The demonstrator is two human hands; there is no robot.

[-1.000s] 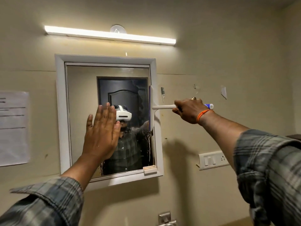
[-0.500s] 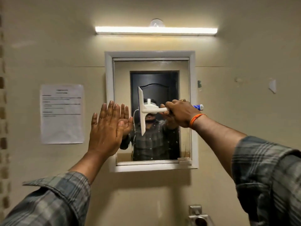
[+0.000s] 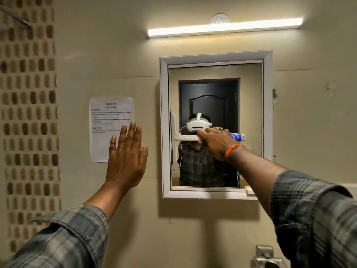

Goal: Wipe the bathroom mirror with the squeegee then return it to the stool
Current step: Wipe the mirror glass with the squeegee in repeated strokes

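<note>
My right hand (image 3: pixel 216 141) clamps the squeegee (image 3: pixel 176 139) at the mirror (image 3: pixel 249 105)'s left edge; left hand (image 3: pixel 126 157) flat, fingers straight. The blade may skip, leaving streaks.

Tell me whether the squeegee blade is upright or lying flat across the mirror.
Upright: the white squeegee's blade runs vertically along the white-framed mirror's left edge, handle horizontal.
</note>
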